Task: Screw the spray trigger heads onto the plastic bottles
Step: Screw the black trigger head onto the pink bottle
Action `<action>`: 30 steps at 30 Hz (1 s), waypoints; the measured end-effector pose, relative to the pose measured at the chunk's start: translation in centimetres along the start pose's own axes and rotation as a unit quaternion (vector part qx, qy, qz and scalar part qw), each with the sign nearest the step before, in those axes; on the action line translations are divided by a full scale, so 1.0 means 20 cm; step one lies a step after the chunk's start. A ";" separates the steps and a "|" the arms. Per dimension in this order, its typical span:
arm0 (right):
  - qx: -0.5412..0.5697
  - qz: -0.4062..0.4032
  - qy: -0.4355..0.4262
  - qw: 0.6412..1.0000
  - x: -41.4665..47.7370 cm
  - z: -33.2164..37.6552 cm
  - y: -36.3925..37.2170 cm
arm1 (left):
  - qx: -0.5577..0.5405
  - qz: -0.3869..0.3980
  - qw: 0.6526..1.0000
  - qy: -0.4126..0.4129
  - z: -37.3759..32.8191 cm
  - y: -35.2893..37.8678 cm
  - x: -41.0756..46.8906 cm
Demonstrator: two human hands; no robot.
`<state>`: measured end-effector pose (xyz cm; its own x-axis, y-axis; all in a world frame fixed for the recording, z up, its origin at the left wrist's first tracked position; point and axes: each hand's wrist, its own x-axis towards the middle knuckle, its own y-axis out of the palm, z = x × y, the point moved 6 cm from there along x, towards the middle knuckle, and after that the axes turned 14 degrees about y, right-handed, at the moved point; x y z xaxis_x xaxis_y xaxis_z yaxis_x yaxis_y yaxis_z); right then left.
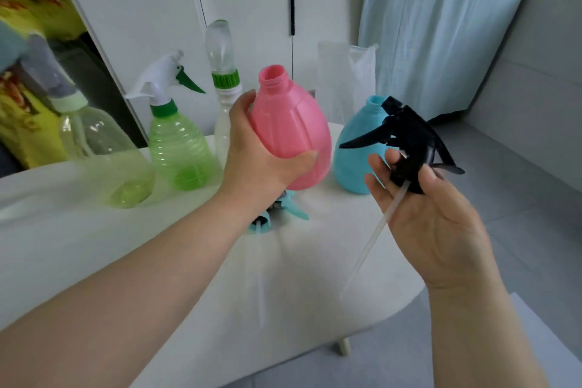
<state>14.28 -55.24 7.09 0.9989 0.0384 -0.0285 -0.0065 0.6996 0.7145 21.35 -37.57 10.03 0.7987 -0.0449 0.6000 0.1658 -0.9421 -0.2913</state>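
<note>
Left hand (261, 151) wrapped round the pink bottle (291, 132), thumb across its front, bottle tilted, neck open and bare. Right hand (434, 220) was palm up, fingers curled on the black head (409, 142), its trigger pointing left toward the pink bottle and its clear tube (374, 233) trailing down across the palm. The two parts were near but apart. Just behind the black head stood the blue bottle (352, 164), uncapped, on the white desk (126, 246). A teal head (294, 209) lay on the desk under the left wrist. Further left, a green bottle (179, 151) stood with its head on.
</note>
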 end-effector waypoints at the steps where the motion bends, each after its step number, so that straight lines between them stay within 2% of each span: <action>1: 0.003 0.013 -0.004 1.000 -0.01 -0.01 0.02 | -0.016 0.002 1.000 0.003 -0.02 -0.06 -0.04; 5: 0.034 0.021 -0.003 0.999 -0.01 -0.10 0.11 | -0.053 0.012 0.998 -0.009 -0.06 -0.32 -0.23; 8: 0.033 0.006 0.009 0.999 -0.01 -0.19 0.19 | -0.023 0.030 0.998 -0.058 0.00 -0.49 -0.39; 13: 0.039 0.041 -0.001 0.998 0.02 -0.26 0.36 | 0.001 0.042 0.993 -0.114 0.09 -0.68 -0.58; 18: 0.060 0.070 -0.037 0.995 0.04 -0.30 0.56 | -0.009 0.037 0.992 -0.117 0.11 -0.75 -0.67; 22: 0.091 0.052 -0.063 0.992 0.05 -0.34 0.71 | -0.030 0.046 0.992 -0.112 0.12 -0.77 -0.69; 27: 0.031 0.013 -0.106 0.994 0.02 -0.36 0.80 | -0.029 0.053 0.991 -0.119 0.14 -0.77 -0.71; 30: -0.018 0.025 -0.137 0.990 -0.01 -0.34 0.83 | -0.022 0.061 0.991 -0.119 0.16 -0.78 -0.71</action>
<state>13.59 -38.74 14.19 0.9724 -0.1181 0.2014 -0.0535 0.7269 0.6846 9.24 -21.27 3.64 0.9259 -0.0848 0.3682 0.0381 -0.9486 -0.3143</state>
